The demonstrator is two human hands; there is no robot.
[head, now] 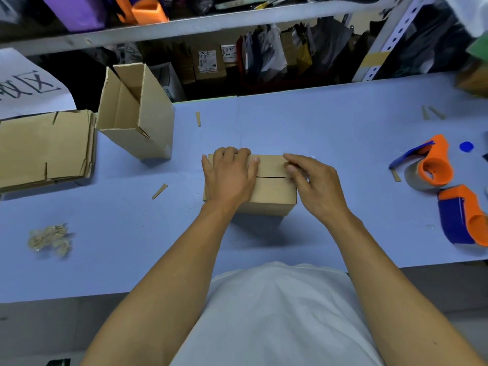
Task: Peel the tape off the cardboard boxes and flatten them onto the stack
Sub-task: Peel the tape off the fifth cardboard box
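A small closed cardboard box sits near the middle of the blue tabletop, a little toward the near edge. It is plain brown, with its two top flaps meeting in a dark seam that runs left to right across the lid. The left hand lies flat on the left part of the lid, fingers straight and reaching over the far edge, pressing the box down. The right hand is at the right end of the lid, its fingers bent and the thumb and forefinger pinching at the surface by the seam; the tape itself is too clear to make out.

Toward the far left corner of the tabletop stands an open box with its flaps up, and just left of it lies a stack of flattened boxes at the left edge. A crumpled wad of peeled tape rests near the near left edge. Two orange-and-blue tape dispensers lie at the right edge.
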